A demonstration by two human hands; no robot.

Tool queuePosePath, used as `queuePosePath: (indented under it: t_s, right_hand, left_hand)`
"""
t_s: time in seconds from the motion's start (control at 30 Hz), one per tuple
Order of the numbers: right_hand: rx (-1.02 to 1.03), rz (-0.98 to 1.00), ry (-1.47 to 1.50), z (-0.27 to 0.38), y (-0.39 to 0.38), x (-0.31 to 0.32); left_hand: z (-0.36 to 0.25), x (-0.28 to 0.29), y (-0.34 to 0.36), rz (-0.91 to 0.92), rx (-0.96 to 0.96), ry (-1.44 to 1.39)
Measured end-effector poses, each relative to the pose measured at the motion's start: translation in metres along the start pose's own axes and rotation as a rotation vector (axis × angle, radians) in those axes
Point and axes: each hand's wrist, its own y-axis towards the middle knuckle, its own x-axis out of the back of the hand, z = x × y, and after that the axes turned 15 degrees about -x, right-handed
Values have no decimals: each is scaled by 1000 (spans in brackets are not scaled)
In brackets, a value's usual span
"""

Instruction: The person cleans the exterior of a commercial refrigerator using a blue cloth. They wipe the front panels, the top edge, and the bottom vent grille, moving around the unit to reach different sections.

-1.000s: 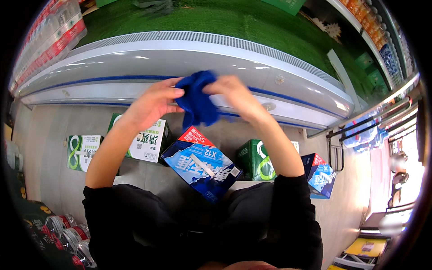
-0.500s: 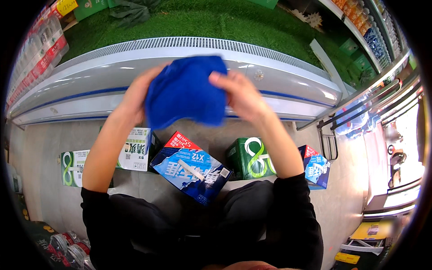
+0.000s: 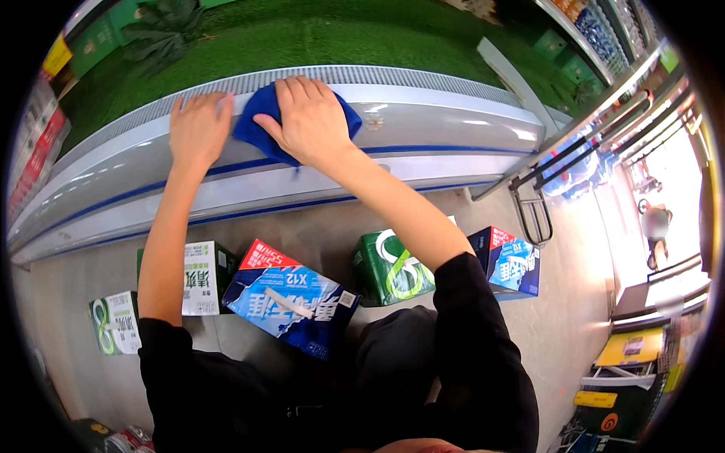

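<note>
A blue cloth [image 3: 260,124] is spread over the rounded silver-grey front edge of a long display case [image 3: 445,124]. On top of the cloth lies my right hand [image 3: 310,121], its fingers bent over the upper lip and its thumb out to the left, holding the cloth against the edge. To the left, my left hand [image 3: 198,132] rests on the same edge with fingers apart and nothing in it. The cloth's part beneath my right palm is hidden.
On the floor below stand a blue carton [image 3: 291,298], a green carton [image 3: 393,268], white-and-green cartons [image 3: 200,279] and another blue carton [image 3: 510,260]. Green artificial turf [image 3: 302,38] lines the case. Metal rails [image 3: 589,128] rise at right, bottle packs [image 3: 38,136] at far left.
The cloth, held up between both hands before, is now down on the case's edge under my right hand. My left hand has let go and moved left onto the edge. The view has shifted.
</note>
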Motion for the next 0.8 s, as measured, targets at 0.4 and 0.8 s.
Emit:
queuePosePath:
  t_s: [0.4,0.8]
  right_hand:
    - [-470,333,-595,-384,-54,176]
    - [-584,61,-377,-378,-61,148]
  left_hand:
    - [-12,8,-1,-59,4,-86]
    - [-2,8,-10,-268,-64,-267]
